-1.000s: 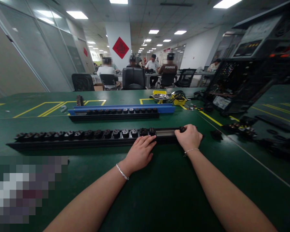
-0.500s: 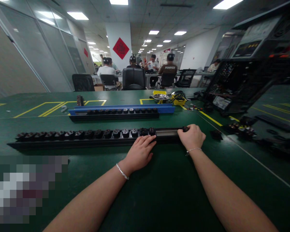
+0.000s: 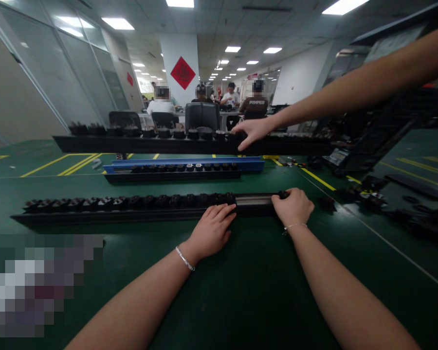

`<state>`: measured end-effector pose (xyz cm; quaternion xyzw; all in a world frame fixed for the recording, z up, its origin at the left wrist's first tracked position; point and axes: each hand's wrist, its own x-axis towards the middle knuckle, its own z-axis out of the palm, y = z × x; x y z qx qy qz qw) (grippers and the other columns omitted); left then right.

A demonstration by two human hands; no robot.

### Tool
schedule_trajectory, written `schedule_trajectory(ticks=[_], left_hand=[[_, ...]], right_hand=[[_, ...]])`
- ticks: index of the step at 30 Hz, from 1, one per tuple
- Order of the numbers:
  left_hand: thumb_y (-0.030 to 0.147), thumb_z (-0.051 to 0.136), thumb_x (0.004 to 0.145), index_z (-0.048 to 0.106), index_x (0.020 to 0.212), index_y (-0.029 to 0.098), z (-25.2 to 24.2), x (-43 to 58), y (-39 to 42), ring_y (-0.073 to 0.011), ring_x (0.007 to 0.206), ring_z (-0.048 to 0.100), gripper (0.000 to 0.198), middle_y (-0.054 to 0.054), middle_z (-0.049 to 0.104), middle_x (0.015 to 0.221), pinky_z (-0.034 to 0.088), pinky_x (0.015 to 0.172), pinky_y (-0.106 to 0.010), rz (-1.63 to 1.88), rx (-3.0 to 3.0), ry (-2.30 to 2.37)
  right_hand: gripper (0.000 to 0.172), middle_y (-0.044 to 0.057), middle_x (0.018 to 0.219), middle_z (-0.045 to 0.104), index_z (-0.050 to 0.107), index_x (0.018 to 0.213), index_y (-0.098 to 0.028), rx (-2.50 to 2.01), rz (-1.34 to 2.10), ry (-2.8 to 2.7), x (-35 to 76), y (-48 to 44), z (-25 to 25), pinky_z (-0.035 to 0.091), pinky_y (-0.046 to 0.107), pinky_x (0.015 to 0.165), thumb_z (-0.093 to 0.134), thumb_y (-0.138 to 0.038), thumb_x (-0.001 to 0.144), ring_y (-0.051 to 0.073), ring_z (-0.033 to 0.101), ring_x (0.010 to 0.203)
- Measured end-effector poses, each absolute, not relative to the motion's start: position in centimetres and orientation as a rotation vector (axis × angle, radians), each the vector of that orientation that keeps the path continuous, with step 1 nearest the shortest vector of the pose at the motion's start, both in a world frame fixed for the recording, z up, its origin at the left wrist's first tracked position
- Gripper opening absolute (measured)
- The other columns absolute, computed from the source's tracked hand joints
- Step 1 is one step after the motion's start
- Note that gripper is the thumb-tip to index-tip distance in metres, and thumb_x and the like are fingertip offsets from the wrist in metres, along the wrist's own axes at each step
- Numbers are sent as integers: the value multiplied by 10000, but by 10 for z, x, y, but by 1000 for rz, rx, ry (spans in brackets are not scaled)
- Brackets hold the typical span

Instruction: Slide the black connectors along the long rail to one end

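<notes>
A long black rail (image 3: 131,218) lies across the green table in front of me, with a row of black socket modules (image 3: 148,201) seated along its channel. My left hand (image 3: 210,232) rests against the rail's front edge, fingers stretched out and fingertips beside the last module of the row. At the rail's right end my right hand (image 3: 295,208) is closed on a small black module (image 3: 283,194), mostly hidden by the fingers. Between my hands a stretch of bare metallic channel (image 3: 257,200) shows.
A co-worker's hand (image 3: 253,131) holds another loaded black rail (image 3: 146,144) above the table. Behind mine lie a blue rail (image 3: 253,164) and a shorter black rail (image 3: 175,177). Dark loose parts (image 3: 372,194) lie to the right. Several people sit in the background.
A co-worker's arm has come in from the right with a loaded rail, now over the far side of the table. My right hand has shifted slightly right along my rail; my left has stayed.
</notes>
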<state>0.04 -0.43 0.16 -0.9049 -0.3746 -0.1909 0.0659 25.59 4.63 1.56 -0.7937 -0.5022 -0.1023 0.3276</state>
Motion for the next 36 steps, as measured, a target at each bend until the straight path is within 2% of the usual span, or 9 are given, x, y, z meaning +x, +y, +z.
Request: schedule_trajectory(ticks=[15, 28, 36], left_hand=[[281, 503, 843, 456, 1319, 202, 2, 1, -4, -236, 1318, 318, 484, -31, 363, 1473, 252, 1105, -414, -558, -2723, -1139], [290, 503, 843, 451, 1324, 203, 2, 1, -4, -229, 1328, 309, 491, -46, 363, 1472, 254, 1106, -410, -545, -2718, -1125], [288, 491, 848, 458, 1318, 200, 2, 0, -4, -230, 1325, 310, 479, -35, 359, 1476, 252, 1107, -413, -547, -2723, -1133]], right_hand=[[339, 138, 951, 584, 596, 938, -133, -2123, -274, -1250, 259, 46, 17, 358, 451, 853, 507, -349, 691, 291, 521, 936], [301, 126, 942, 559, 580, 891, -158, -2081, -274, -1180, 272, 49, 12, 407, 415, 805, 533, -353, 666, 278, 501, 915], [271, 121, 913, 543, 559, 857, -162, -2033, -262, -1149, 278, 50, 11, 415, 419, 830, 544, -336, 650, 273, 484, 915]])
